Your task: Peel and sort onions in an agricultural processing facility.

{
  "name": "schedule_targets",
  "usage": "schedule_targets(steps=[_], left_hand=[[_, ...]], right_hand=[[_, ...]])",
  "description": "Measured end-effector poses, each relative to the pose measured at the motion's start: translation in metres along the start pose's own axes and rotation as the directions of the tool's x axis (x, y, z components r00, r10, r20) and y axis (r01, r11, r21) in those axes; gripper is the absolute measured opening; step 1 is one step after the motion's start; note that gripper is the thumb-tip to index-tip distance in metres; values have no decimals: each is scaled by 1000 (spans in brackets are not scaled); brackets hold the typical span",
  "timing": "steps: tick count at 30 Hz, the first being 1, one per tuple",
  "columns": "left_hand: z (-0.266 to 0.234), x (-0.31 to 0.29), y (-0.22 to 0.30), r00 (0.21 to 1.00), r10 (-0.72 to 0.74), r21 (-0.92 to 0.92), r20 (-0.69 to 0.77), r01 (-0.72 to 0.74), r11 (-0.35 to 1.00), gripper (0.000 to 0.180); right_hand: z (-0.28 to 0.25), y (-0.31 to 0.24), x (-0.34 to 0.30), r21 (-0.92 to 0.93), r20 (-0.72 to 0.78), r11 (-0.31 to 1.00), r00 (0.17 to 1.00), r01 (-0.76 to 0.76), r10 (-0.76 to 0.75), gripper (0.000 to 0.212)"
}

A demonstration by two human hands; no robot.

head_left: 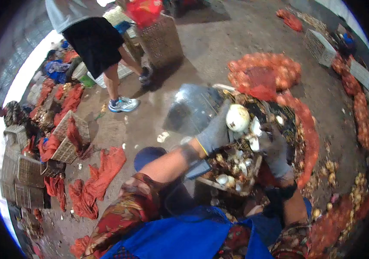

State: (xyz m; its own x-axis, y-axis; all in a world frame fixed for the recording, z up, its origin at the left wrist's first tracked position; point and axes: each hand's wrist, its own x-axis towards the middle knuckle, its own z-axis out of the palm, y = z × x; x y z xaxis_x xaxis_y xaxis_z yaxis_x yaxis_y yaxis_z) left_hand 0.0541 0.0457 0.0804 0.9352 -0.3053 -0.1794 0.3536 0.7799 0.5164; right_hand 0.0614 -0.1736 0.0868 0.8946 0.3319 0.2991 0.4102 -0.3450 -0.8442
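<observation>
In a grey glove, my left hand (216, 131) is closed around a peeled white onion (237, 118), which it holds above a crate (246, 188) of onion scraps. My right hand (276, 152), also gloved, is just to the right of the onion. Motion smears its dark fingers, and whether anything is in them cannot be made out. White onion pieces (255, 126) show between the two hands. More pale pieces and brown skins (236, 166) lie in the crate below. A grey plastic sheet or bag (193, 108) is beyond my left wrist.
Full red net sacks of onions (264, 73) lie ahead, and another sack (306, 142) runs along my right. A person in black shorts (94, 45) stands ahead left beside a tall crate (160, 41). Stacked crates (29, 175) and loose red nets (100, 177) are at left.
</observation>
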Motion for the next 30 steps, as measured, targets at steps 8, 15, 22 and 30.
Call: schedule_targets(steps=[8,15,22,30], left_hand=[[-6,13,-12,978,-96,-165,183,127,978,58],[14,2,-21,996,-14,92,-85,22,996,58],[8,-1,-19,996,48,174,-70,-35,984,55],[14,-1,-47,1000,19,222,1,-19,975,60]], right_hand=[[6,1,-3,-429,196,819,924,381,-327,21],[13,14,-9,-468,213,808,933,358,-290,22],[29,21,-4,-571,174,764,954,299,-244,23],[25,90,12,-607,197,785,980,124,-3,38]])
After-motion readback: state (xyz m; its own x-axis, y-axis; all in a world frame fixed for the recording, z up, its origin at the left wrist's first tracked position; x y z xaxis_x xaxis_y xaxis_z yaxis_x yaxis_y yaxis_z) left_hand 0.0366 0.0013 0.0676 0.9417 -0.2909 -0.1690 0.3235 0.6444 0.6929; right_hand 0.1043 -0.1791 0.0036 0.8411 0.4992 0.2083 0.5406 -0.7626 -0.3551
